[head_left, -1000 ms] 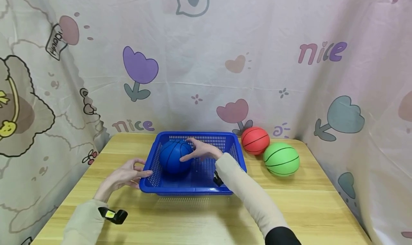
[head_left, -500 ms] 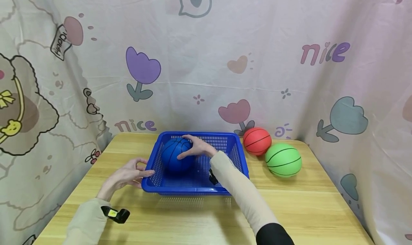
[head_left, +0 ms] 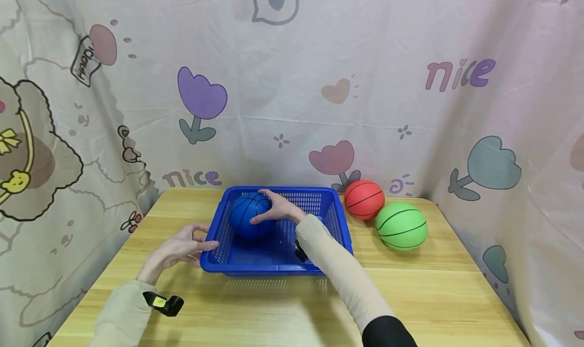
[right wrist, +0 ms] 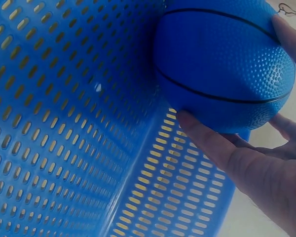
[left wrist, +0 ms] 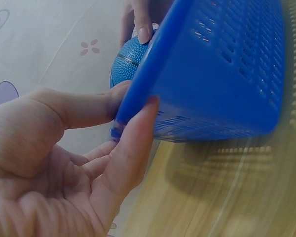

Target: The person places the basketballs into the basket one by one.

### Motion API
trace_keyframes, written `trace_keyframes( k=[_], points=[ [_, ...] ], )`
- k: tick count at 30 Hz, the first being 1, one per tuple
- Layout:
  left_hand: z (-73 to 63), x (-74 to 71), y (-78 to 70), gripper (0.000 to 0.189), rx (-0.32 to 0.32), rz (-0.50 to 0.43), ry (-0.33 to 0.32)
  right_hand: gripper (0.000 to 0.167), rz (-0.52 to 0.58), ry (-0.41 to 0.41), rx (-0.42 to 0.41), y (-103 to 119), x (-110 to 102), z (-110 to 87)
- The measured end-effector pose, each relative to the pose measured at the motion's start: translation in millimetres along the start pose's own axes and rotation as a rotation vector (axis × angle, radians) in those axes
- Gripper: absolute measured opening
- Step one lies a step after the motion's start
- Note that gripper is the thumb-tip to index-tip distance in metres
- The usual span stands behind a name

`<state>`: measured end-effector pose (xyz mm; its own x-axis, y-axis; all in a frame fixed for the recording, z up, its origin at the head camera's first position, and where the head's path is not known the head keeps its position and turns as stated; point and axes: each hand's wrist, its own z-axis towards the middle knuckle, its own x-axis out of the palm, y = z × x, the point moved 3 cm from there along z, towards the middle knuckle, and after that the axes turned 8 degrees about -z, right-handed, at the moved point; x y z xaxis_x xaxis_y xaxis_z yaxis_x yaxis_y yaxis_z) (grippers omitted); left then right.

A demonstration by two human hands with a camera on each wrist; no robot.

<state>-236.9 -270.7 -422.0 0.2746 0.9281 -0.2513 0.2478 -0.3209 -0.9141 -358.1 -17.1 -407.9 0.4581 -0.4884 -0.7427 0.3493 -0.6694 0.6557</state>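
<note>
A blue basketball (head_left: 245,216) is at the left end of a blue plastic basket (head_left: 269,270). My right hand (head_left: 279,207) grips the ball from its right side, thumb toward me and fingers over the top. In the right wrist view, the thumb and fingers (right wrist: 207,138) spread around the pebbled ball near the perforated basket wall. My left hand (head_left: 180,245) holds the basket's left rim; the left wrist view has its thumb and a finger pinching the rim (left wrist: 143,74). Whether the ball touches the basket floor cannot be seen.
Right of the basket, a red basketball (head_left: 364,200) sits at the back of the wooden table (head_left: 438,296). A green basketball (head_left: 401,226) is in front of it, to the right. A patterned cloth (head_left: 283,109) hangs behind the table.
My right hand has moved a little left and closed in on the blue basketball, which has risen slightly within the last half second. The left hand keeps its hold on the rim.
</note>
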Motion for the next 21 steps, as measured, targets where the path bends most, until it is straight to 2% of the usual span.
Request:
trace_keyframes(
  k=[16,21],
  points=[
    [-2.4,1.4,-1.0,0.076,0.011,-0.023,0.010,0.093,0.034,0.015,0.007,-1.7,-0.4,-3.7],
    [-2.3,-0.1,0.3,0.077,0.006,-0.017,0.010,0.094,0.091,0.043,0.003,-1.1,-8.2,-10.3]
  ],
)
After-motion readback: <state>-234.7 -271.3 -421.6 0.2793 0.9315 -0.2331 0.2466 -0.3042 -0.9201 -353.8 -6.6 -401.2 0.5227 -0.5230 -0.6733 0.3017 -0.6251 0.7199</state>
